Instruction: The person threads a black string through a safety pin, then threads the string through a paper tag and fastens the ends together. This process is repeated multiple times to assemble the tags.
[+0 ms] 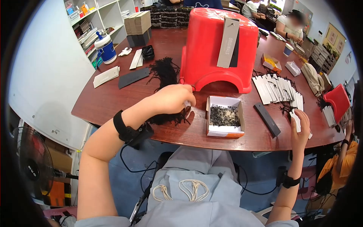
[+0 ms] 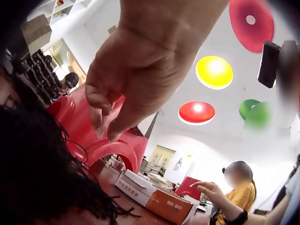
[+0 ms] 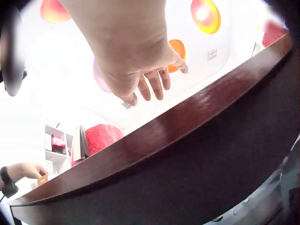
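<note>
My left hand (image 1: pixel 172 99) is above the table beside a bundle of black strings (image 1: pixel 165 73), its fingers bent downward. In the left wrist view, the thumb and fingers of this hand (image 2: pixel 136 79) stand slightly apart, with nothing visible between them. A white open box (image 1: pixel 226 130) holding small dark pieces lies right of it. Over the right table edge, my right hand (image 1: pixel 301 130) is at a white tag (image 1: pixel 295 120); the right wrist view shows the hand (image 3: pixel 136 56) with extended fingers and nothing visible held. Between box and hand lies a black tag (image 1: pixel 267 120).
An upturned red stool (image 1: pixel 196 45) with a grey tag (image 1: pixel 228 43) against it stands behind the box. Fanned white tags (image 1: pixel 266 89) lie at right. A blue jug (image 1: pixel 106 49), more tags (image 1: pixel 106 76) and stacked cards (image 1: pixel 137 23) are at left. Other people sit farther back.
</note>
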### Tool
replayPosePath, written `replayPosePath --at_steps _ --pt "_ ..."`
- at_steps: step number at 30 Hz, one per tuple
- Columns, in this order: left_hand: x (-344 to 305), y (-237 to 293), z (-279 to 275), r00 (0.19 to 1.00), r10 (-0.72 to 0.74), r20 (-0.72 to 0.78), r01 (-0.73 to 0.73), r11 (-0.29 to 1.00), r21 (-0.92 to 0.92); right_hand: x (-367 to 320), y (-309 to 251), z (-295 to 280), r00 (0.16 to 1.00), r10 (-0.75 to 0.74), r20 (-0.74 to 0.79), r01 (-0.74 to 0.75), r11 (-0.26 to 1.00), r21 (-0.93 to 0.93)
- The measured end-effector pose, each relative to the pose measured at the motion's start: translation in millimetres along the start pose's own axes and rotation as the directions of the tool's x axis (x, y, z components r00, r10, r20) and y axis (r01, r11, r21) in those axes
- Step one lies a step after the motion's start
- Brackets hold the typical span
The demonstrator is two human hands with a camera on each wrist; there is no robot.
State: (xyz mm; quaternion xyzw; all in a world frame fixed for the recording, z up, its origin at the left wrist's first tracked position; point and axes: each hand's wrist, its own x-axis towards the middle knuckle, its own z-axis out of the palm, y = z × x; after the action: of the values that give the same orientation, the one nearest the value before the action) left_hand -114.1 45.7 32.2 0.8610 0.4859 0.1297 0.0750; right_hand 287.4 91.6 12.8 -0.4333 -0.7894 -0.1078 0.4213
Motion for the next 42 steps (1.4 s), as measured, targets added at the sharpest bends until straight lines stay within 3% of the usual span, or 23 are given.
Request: replayPosePath --at_steps 4,8,11,13,14,16,17,19,20,23,24,28,30,31,34,35,37,42 --pt "1 1 7 0.994 0.110 0.019 -0.111 0.988 0.104 0 -8 -2 1.000 0.006 0.010 -0.006 1.000 0.030" --pt "6 -2 7 0.990 0.073 0.124 -0.090 0.985 0.144 1 -18 -2 1.000 0.015 0.022 -0.017 0.997 0.081" --pt "5 -5 12 0.992 0.111 0.064 -0.115 0.991 0.069 1 -24 1 0.999 0.029 0.037 -0.034 0.990 0.136" --pt "3 -1 11 0.999 0.009 -0.043 -0.017 0.978 -0.209 1 -28 1 0.999 0.029 0.045 -0.036 0.987 0.159" --pt "2 1 8 0.999 0.010 -0.043 -0.019 0.977 -0.210 1 -30 1 0.998 0.036 0.046 -0.043 0.985 0.166" --pt "-1 8 1 0.986 -0.159 -0.054 0.102 0.820 -0.563 1 -33 0 0.998 0.048 0.048 -0.055 0.984 0.171" --pt "-3 13 -1 0.986 -0.158 -0.052 0.101 0.819 -0.564 2 -35 -1 0.998 0.035 0.058 -0.045 0.985 0.169" --pt "-7 24 -4 0.972 -0.231 -0.041 0.093 0.537 -0.839 2 -40 -1 0.997 0.024 0.070 -0.035 0.986 0.165" --pt "-10 30 -8 0.961 -0.275 0.003 0.126 0.431 -0.894 3 -45 0 0.997 0.020 0.069 -0.033 0.981 0.191" --pt "-12 43 -8 0.945 -0.328 -0.008 0.111 0.341 -0.933 6 -63 2 0.996 -0.010 0.087 -0.011 0.971 0.238" --pt "-12 47 -9 0.943 -0.332 -0.036 0.124 0.448 -0.885 6 -68 2 0.994 -0.036 0.106 0.008 0.966 0.260" --pt "-12 44 1 0.948 -0.289 -0.135 0.032 0.508 -0.861 8 -81 8 0.986 -0.112 0.121 0.072 0.953 0.294" --pt "-11 44 4 0.914 -0.373 -0.159 0.123 0.629 -0.767 7 -85 11 0.984 -0.119 0.133 0.071 0.945 0.320" --pt "-11 42 9 0.915 -0.370 -0.159 0.120 0.628 -0.769 6 -87 13 0.981 -0.126 0.147 0.067 0.934 0.351" --pt "-16 35 27 0.921 -0.320 -0.224 0.187 0.866 -0.464 5 -95 17 0.971 -0.160 0.180 0.087 0.929 0.360" --pt "-18 33 29 0.922 -0.318 -0.222 0.187 0.866 -0.465 5 -98 18 0.964 -0.179 0.195 0.095 0.923 0.373" --pt "-21 29 33 0.930 -0.253 -0.265 0.180 0.945 -0.273 6 -102 20 0.961 -0.186 0.206 0.093 0.915 0.393" --pt "-24 31 36 0.934 -0.192 -0.300 0.163 0.979 -0.120 14 -111 28 0.950 -0.234 0.208 0.120 0.885 0.450"
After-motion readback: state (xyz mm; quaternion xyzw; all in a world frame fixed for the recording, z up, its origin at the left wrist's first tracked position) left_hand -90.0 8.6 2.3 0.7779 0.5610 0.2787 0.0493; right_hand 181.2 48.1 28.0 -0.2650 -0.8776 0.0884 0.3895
